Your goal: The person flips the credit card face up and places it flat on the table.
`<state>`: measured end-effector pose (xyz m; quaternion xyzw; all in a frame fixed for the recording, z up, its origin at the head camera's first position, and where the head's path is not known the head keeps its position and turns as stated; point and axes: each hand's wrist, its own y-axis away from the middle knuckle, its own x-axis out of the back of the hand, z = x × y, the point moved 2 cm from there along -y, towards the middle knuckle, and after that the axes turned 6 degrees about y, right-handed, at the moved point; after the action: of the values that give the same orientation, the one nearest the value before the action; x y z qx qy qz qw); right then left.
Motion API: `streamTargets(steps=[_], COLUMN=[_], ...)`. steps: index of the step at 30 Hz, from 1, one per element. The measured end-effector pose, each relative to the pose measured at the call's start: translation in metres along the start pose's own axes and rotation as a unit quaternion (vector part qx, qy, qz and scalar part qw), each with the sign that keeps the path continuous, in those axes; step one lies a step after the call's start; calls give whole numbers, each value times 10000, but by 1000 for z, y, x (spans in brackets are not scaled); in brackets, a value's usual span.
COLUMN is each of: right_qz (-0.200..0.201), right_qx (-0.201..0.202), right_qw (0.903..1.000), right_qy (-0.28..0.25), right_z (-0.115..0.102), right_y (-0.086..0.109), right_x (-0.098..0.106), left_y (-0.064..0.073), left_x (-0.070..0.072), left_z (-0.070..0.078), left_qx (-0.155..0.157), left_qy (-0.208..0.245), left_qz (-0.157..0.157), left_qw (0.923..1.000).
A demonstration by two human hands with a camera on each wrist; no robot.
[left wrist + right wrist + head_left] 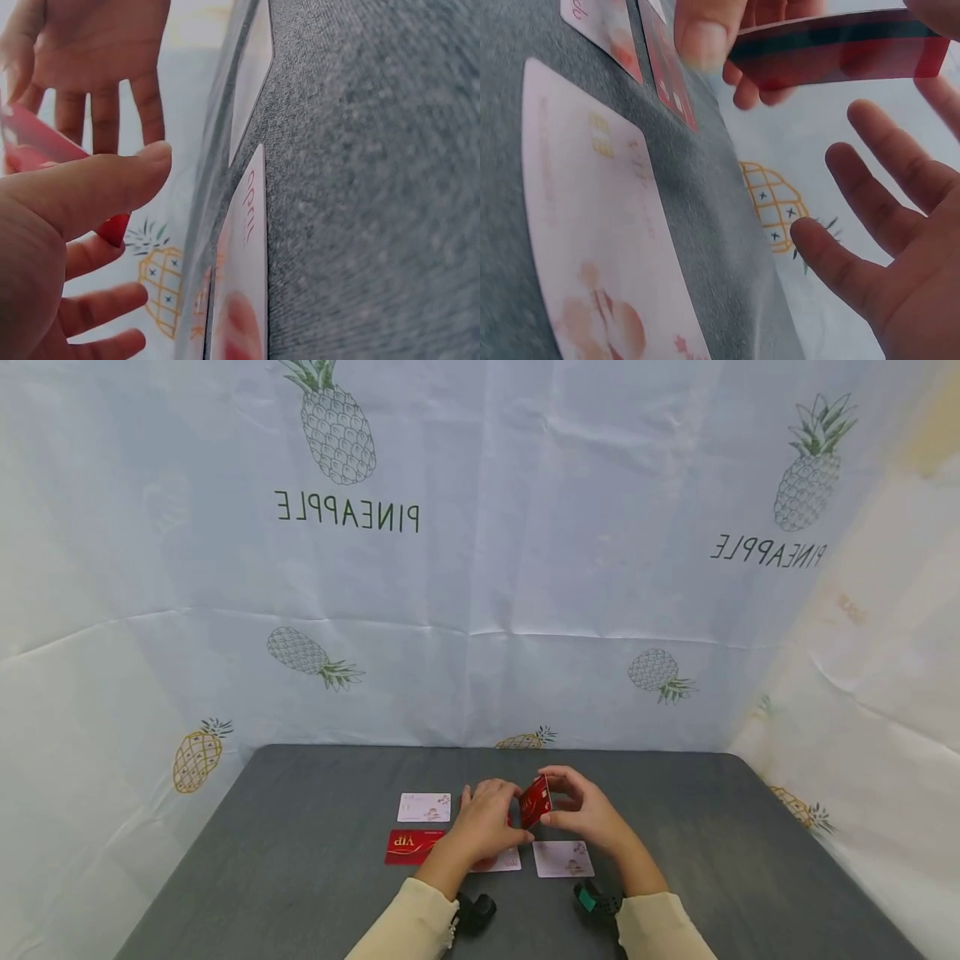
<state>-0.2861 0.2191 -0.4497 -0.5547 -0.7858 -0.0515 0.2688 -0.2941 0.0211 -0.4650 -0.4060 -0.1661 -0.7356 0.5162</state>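
Observation:
A red card (536,800) is held upright above the table between both hands. My left hand (487,822) pinches its left end, thumb in front and fingers behind in the left wrist view. At the opposite end, the thumb and index finger of my right hand (588,817) grip the card, its other fingers spread. A dark stripe crosses the card's back in the right wrist view. Below the left hand lies a pale pink card (506,860), partly covered, with another red card (667,67) beyond it. A second pale pink card (564,858) lies under the right hand.
Left of the hands, a pale pink card (424,807) lies behind a red VIP card (412,846) on the dark grey table (300,877). A pineapple-print curtain (480,568) rises at the table's back edge. Both wrists wear black devices (475,913).

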Motion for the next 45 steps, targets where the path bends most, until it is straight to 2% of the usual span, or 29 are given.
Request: streamTargets(steps=[10, 17, 30, 37, 41, 45], right_qz=[176, 189, 213, 457, 381, 428], right_qx=[-551, -816, -980, -1174, -1217, -1314], right_qw=[9968, 9950, 9922, 9806, 9767, 9730], right_qy=[553, 551, 742, 1501, 1726, 1849], right_z=[14, 25, 34, 42, 50, 57], right_y=[-2, -1, 4, 0, 0, 2], right_x=[13, 13, 12, 15, 14, 16], left_y=[-4, -4, -3, -7, -8, -15], left_x=[5, 6, 3, 6, 4, 1], left_z=[0, 0, 0, 2, 3, 5], left_qx=[146, 136, 222, 185, 274, 360], left_qy=[-37, -107, -56, 2, -38, -199], left_qz=[158, 196, 162, 213, 89, -56], left_qw=[9998, 9997, 9996, 9996, 9996, 9991])
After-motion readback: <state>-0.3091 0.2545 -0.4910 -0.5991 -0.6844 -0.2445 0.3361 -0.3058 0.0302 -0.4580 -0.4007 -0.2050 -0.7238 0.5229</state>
